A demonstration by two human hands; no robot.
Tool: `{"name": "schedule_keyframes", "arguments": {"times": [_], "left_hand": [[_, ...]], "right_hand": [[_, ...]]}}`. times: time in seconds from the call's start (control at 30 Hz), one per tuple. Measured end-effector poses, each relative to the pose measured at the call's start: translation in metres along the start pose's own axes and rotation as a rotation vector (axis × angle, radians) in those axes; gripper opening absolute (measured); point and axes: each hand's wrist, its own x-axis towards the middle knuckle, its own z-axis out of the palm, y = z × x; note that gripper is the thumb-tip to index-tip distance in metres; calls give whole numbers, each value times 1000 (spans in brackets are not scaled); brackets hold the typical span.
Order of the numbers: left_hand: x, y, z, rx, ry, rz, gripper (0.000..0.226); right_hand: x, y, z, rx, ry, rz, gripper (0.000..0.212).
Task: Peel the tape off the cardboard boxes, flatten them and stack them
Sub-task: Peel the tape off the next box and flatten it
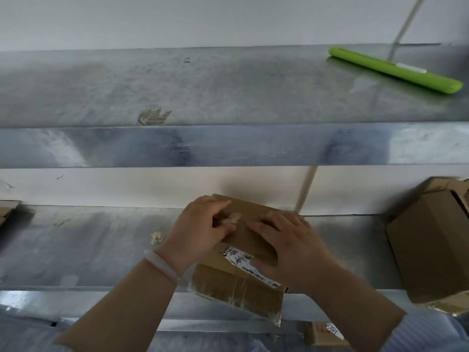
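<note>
A small brown cardboard box [243, 280] with a torn white shipping label [241, 260] lies on the lower metal shelf [83, 250], its near end hanging over the front edge. My left hand [200, 232] pinches a crumpled strip of clear tape [232, 217] at the box's top seam. My right hand [286, 245] presses flat on the box top beside it, fingers pointing at the tape. Shiny clear tape still covers the box's near face.
A larger brown box [429, 247] stands at the right of the lower shelf. A tape scrap [155, 237] lies left of my hands. A green squeegee [396, 69] rests on the upper shelf [203, 85]. Flat cardboard [324, 334] lies below; another cardboard edge [7, 209] shows far left.
</note>
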Motion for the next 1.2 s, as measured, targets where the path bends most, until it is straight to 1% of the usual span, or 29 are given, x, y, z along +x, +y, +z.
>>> {"name": "schedule_keyframes", "arguments": {"times": [0.03, 0.1, 0.17, 0.23, 0.33, 0.43, 0.47, 0.53, 0.6, 0.67, 0.73, 0.8, 0.83, 0.87, 0.93, 0.97, 1.0, 1.07, 1.13, 1.2], "left_hand": [[2, 1, 1, 20, -30, -16, 50], [6, 5, 3, 27, -68, -32, 36], [6, 11, 6, 40, -52, -40, 23], [4, 15, 9, 40, -13, -42, 20], [1, 11, 10, 6, 72, -54, 19], [-2, 1, 6, -67, 228, -75, 20], [-4, -3, 3, -61, 275, -65, 21], [-6, -11, -1, 41, 316, 16, 24], [-8, -17, -2, 118, 278, 82, 21], [-11, -17, -5, 96, 182, 102, 13], [-12, -14, -11, -10, 85, 71, 9], [-10, -10, -17, -63, 10, 23, 18], [-8, -7, -19, -65, -6, -15, 13], [-6, -5, -18, -74, -17, -53, 5], [-5, 0, -15, -63, -40, -152, 30], [-4, 0, -12, -27, -49, -180, 36], [-2, 3, -11, 22, -49, -185, 34], [0, 8, -10, 96, -25, -179, 20], [-1, 11, -10, 132, 9, -166, 9], [-2, 10, -11, 122, 43, -184, 10]], "right_hand": [[1, -1, 1, -5, 0, -1, 60], [-1, -1, 4, 1, 9, -2, 56], [-3, -1, 6, -1, 20, -11, 55], [-4, -2, 7, 2, 24, -10, 54], [-3, -3, 7, 37, 11, 19, 54], [-3, -6, 8, 31, -28, 35, 56], [-3, -6, 8, 33, -37, 37, 56], [-3, -6, 7, 29, -48, 44, 56], [-3, -6, 7, 29, -59, 46, 57], [-3, -5, 7, 37, -68, 41, 57], [-4, -6, 7, 40, -71, 39, 57], [-4, -7, 6, 40, -74, 43, 57], [-3, -7, 6, 35, -75, 42, 57], [-3, -8, 6, 30, -81, 41, 58], [-1, -9, 2, 30, -94, 51, 59], [1, -10, 0, 34, -106, 65, 61], [4, -11, -3, 34, -128, 79, 64], [11, -14, -6, 5, -177, 81, 71], [14, -19, -3, -49, -204, 57, 72], [14, -22, 1, -65, -218, 51, 68]]}}
